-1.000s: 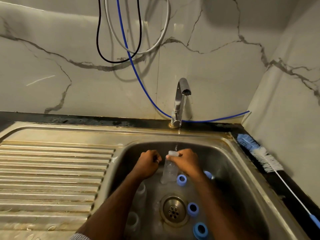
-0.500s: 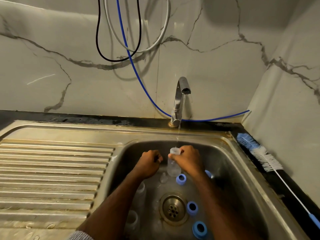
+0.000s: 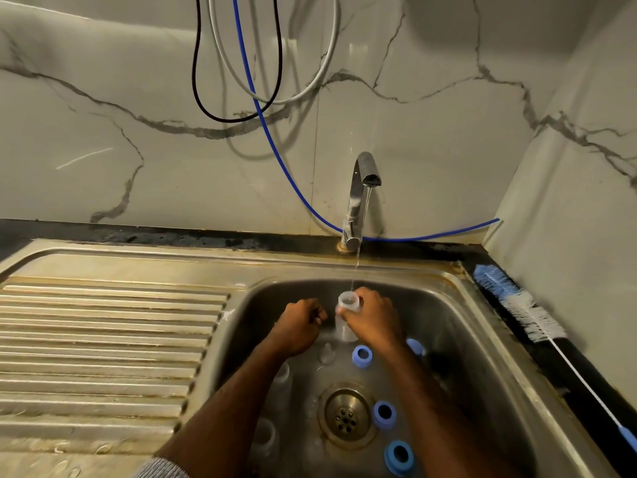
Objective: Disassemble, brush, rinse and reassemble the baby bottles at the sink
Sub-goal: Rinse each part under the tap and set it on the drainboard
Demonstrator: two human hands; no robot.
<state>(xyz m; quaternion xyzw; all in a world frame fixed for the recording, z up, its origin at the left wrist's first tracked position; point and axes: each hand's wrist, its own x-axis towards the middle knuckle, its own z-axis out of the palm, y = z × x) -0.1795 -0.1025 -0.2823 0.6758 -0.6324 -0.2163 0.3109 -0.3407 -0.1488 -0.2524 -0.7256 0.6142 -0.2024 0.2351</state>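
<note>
The right hand (image 3: 374, 317) grips a clear bottle (image 3: 347, 317) upright in the sink (image 3: 482, 339), its mouth under the tap (image 3: 360, 198) stream. The left hand (image 3: 300, 322) is fisted just beside it; what it holds, if anything, is hidden

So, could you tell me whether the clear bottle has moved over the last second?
Yes. The bottle in the right hand has risen and straightened, its mouth now directly under the water stream from the tap, where before it hung tilted, lower in the sink.
</note>
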